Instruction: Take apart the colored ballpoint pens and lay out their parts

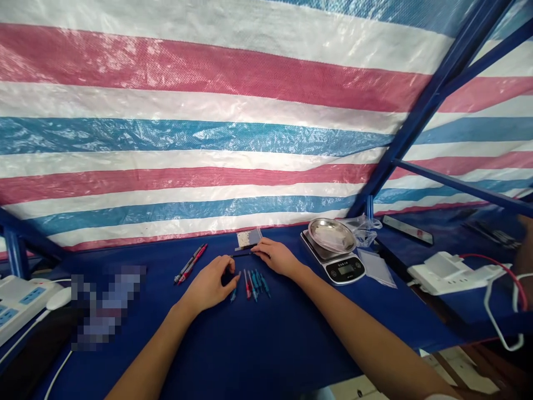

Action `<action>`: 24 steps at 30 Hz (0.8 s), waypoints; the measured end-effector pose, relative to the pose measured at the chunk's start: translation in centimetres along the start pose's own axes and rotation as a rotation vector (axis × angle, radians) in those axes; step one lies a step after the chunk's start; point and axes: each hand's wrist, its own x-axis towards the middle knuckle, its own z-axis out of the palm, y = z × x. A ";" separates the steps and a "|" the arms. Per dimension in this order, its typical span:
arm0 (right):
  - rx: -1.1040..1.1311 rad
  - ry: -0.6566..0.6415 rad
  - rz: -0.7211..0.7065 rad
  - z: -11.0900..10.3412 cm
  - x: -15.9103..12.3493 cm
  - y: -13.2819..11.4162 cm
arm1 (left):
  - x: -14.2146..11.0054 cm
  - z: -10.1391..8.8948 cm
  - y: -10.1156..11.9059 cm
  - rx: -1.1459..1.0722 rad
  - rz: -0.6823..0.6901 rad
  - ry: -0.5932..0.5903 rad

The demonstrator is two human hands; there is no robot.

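My left hand (211,281) is closed, thumb and forefinger pinched at the upper end of a slim blue pen (234,293) lying tilted on the table. My right hand (275,257) reaches further back, its fingertips closed on the end of a thin dark stick (240,255), too small to identify, which spans the gap between both hands. Right of the left thumb, a red pen (249,285) and several blue pens (259,282) lie in a row. Behind the fingers sits a small clear bag (245,238) with pale grains in it.
A digital scale (345,269) with a metal bowl (331,234) stands on the right, clear bags (377,266) beside it. Dark and red pens (191,263) lie at left. A phone (408,230) and power strips (453,272) flank the table. Blue bars (420,111) cross a striped sheet.
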 end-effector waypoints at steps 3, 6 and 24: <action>-0.024 0.014 -0.002 0.1 -0.3 -0.5 | 0.2 -0.5 -0.3 -0.019 -0.028 0.019; -0.073 0.043 0.023 0.6 -0.1 -1.1 | 0.1 -0.7 -0.3 -0.040 -0.037 0.036; 0.027 -0.027 0.023 0.3 0.1 -0.3 | 0.6 0.0 -3.5 -0.031 -0.088 0.141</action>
